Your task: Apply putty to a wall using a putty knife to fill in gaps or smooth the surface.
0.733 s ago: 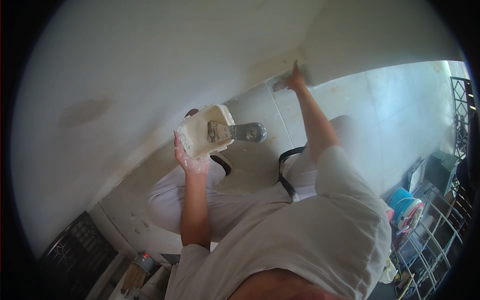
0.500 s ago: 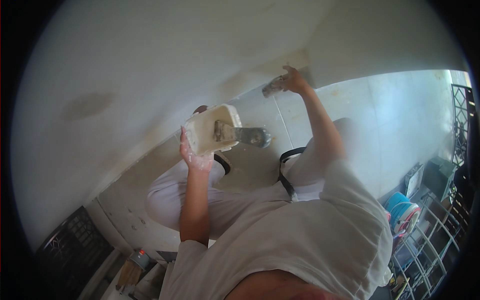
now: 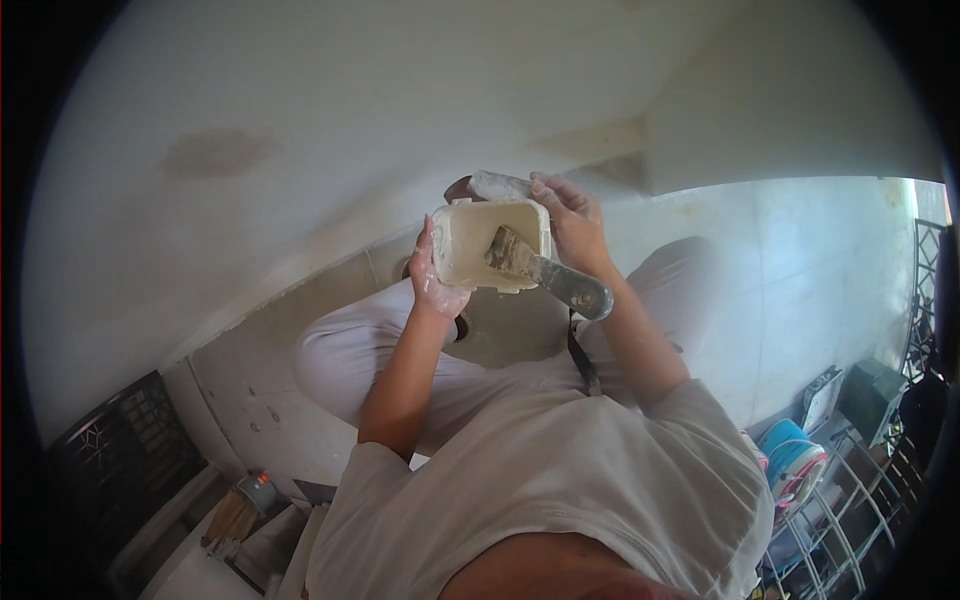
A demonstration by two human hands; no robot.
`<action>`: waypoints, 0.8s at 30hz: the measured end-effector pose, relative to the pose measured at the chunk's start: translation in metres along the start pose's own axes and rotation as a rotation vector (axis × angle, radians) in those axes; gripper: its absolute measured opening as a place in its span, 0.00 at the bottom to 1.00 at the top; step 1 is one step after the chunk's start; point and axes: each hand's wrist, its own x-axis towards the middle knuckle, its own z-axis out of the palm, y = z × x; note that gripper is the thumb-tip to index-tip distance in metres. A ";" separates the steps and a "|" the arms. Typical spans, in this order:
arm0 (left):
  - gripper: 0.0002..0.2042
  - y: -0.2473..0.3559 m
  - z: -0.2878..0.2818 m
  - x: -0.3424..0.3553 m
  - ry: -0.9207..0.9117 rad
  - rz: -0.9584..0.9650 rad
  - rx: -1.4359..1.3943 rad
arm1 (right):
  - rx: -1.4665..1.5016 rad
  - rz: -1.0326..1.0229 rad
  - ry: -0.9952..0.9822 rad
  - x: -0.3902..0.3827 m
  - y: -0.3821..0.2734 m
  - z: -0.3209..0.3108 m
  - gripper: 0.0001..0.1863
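My left hand (image 3: 436, 280), whitened with putty, is closed round the left side of a squarish cream plastic tub (image 3: 463, 225), holding it up between my knees. Across the tub lies a putty knife (image 3: 575, 288), its smeared blade inside and its dark handle sticking out over the near right rim; neither hand touches it. Just past the tub's far right corner, my right hand (image 3: 573, 222) pinches a flat, putty-smeared scraper (image 3: 498, 186). This scraper lies along the far rim, and I cannot tell whether it touches the tub.
A pale wall (image 3: 330, 110) with a brownish damp patch (image 3: 215, 152) rises ahead. Light floor tiles (image 3: 780, 290) stretch right. At lower right stand a blue bucket (image 3: 788, 450) and a white wire rack (image 3: 840, 510). A brush (image 3: 235, 515) lies lower left.
My right hand has drawn back from the foot of the wall, bringing the scraper to the tub's far rim. The tub and my left hand sit farther right in view.
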 end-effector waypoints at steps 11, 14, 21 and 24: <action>0.24 -0.003 -0.009 0.004 0.100 -0.044 0.011 | -0.119 0.031 -0.243 -0.024 0.001 -0.002 0.18; 0.23 -0.005 -0.009 0.007 0.119 -0.071 0.022 | -0.168 0.057 -0.258 -0.021 -0.004 -0.003 0.16; 0.23 -0.006 0.001 0.004 0.114 -0.026 0.037 | -0.135 0.076 -0.251 -0.018 -0.011 -0.001 0.12; 0.23 -0.008 -0.001 0.005 0.130 -0.017 0.022 | -0.057 0.110 -0.251 -0.015 -0.007 -0.004 0.10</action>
